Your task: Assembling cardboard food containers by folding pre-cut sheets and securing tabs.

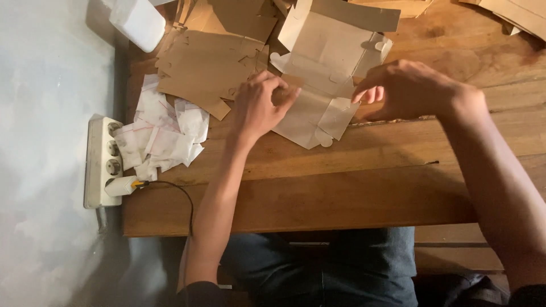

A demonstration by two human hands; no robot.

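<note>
A person seated at a wooden table (341, 187) worked a flat cardboard box blank (318, 111), which lay partly folded, one side raised and its lower flaps unfolded. The left hand (259, 108) was curled down on the blank's left edge, fingers apparently pinching a fold. The right hand (409, 91) hovered just beside its right flap, fingers loosely bent, holding nothing. More flat blanks (210, 68) lay stacked behind; small white packets (162, 133) sat heaped to the left.

free: bare table (341, 187) at 6 o'clock | blocked: paper packets (162, 136) 9 o'clock, flat cardboard blanks (210, 62) 11 o'clock, power strip (102, 162) left wall
</note>
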